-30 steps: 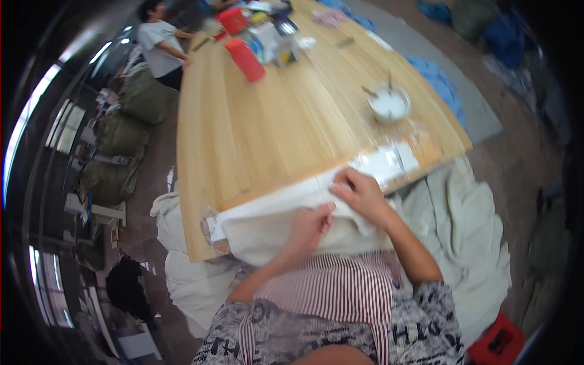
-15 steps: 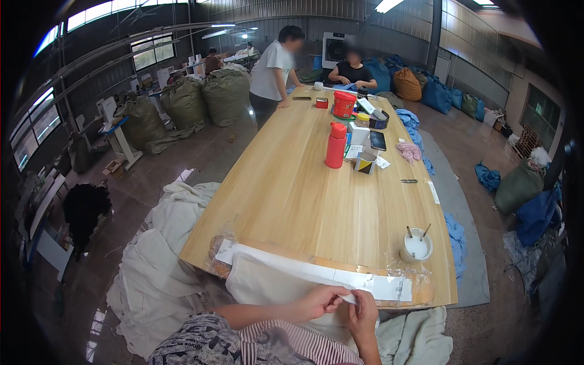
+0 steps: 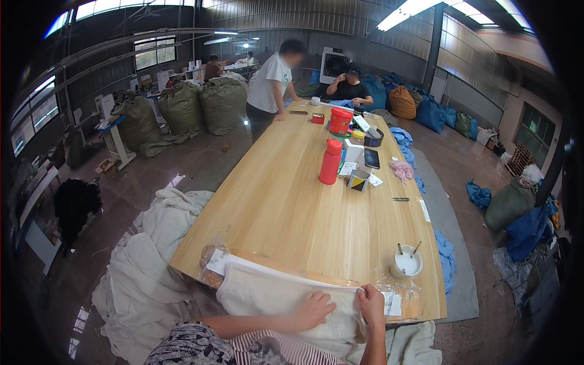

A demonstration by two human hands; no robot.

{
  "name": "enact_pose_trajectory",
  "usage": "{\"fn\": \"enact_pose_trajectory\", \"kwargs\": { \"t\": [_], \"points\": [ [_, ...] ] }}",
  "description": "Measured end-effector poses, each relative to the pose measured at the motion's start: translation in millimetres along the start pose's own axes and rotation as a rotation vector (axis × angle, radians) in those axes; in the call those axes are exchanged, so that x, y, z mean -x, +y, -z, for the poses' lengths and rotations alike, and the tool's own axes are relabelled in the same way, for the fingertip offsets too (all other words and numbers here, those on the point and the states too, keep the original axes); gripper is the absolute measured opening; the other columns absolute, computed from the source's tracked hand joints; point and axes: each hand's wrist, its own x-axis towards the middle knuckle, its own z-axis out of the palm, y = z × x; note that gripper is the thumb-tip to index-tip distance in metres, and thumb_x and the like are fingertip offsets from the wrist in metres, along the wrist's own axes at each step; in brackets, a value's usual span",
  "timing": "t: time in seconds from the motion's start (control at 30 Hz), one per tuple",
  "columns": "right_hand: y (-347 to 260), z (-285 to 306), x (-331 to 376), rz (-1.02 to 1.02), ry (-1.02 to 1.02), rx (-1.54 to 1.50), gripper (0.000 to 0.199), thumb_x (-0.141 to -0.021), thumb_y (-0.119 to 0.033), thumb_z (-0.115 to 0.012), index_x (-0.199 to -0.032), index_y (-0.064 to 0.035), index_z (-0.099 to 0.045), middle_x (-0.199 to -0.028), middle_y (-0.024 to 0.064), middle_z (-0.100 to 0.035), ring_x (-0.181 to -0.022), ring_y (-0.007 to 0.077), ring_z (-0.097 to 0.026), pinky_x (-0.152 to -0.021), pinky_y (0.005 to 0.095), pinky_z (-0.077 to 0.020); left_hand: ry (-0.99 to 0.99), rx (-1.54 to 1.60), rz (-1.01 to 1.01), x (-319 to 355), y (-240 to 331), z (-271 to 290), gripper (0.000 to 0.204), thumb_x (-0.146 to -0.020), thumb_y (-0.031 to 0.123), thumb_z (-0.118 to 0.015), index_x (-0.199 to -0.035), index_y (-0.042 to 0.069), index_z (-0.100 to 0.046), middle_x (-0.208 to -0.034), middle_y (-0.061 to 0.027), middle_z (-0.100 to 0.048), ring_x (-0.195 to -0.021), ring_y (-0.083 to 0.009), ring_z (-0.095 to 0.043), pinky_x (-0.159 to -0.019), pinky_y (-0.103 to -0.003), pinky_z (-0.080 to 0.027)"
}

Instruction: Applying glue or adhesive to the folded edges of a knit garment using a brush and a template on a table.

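A cream-white cloth [image 3: 261, 293] is spread along the near edge of the wooden table [image 3: 286, 201] and hangs over it toward me. My left hand [image 3: 313, 310] rests palm down on this cloth, fingers extended and slightly bent. At the cloth's right end, my right hand [image 3: 370, 303] pinches its upper corner at the table edge. Under the cloth runs a white paper strip [image 3: 393, 304], fixed with clear tape; only its two ends show.
A white tub [image 3: 406, 263] with two sticks stands near the right corner. Farther up are a red bottle [image 3: 330, 162], a phone [image 3: 371, 159] and a red bucket [image 3: 340, 121]. Heaped white cloth [image 3: 143, 274] lies at left. Two people [image 3: 271, 82] are at the far end.
Both hands held the cloth's edge close together before. Now the cloth is drawn out straight along the strip, covering more of it; my left hand has let go of the edge and lies flat.
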Motion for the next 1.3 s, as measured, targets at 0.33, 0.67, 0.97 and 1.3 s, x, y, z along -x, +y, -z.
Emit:
{"fn": "enact_pose_trajectory", "kwargs": {
  "t": [0.33,0.67,0.97,1.3],
  "points": [
    [-7.3,-9.3,-2.5,-0.02,-0.006,0.219,0.021,-0.083,-0.022,-0.06,-0.088,-0.0029,-0.064,-0.078,0.0175,-0.067,-0.074,0.0342,-0.065,-0.067,0.0405,-0.049,-0.212,0.357,-0.128,-25.1,-2.1,-12.4,0.02,-0.078,0.027,-0.065,-0.079,0.007,-0.058,-0.096,-0.0105,-0.053,-0.09,-0.0303,-0.05,-0.077,-0.043,-0.041],
    [-8.7,-8.4,-5.3,0.001,0.005,0.208,0.02,-0.084,-0.022,-0.057,-0.088,-0.0044,-0.065,-0.079,0.0184,-0.066,-0.075,0.0361,-0.064,-0.068,0.0423,-0.0492,0.135,0.243,-0.076,-35.7,-4.0,-39.9,0.026,-0.078,0.022,-0.067,-0.092,0.002,-0.057,-0.12,-0.0237,-0.05,-0.113,-0.0408,-0.045,-0.098,-0.05,-0.036],
    [-8.5,-5.6,16.7,-0.056,0.027,0.183,0.017,-0.082,-0.02,-0.06,-0.088,-0.004,-0.065,-0.077,0.0181,-0.066,-0.073,0.0343,-0.065,-0.066,0.0397,-0.0495,0.001,0.287,-0.046,-22.5,6.2,-38.7,0.027,-0.082,0.021,-0.065,-0.102,0.005,-0.056,-0.127,-0.0227,-0.048,-0.122,-0.0392,-0.043,-0.105,-0.053,-0.032],
    [-16.3,-1.9,-4.4,-0.156,-0.022,0.164,0.022,-0.083,-0.024,-0.058,-0.093,-0.0051,-0.064,-0.081,0.0189,-0.066,-0.079,0.0374,-0.063,-0.07,0.0446,-0.0486,0.013,0.297,-0.029,-46.9,-2.9,-14.1,0.026,-0.076,0.011,-0.067,-0.098,0.001,-0.057,-0.126,-0.0217,-0.05,-0.12,-0.0414,-0.045,-0.104,-0.053,-0.034]
  ]
}}
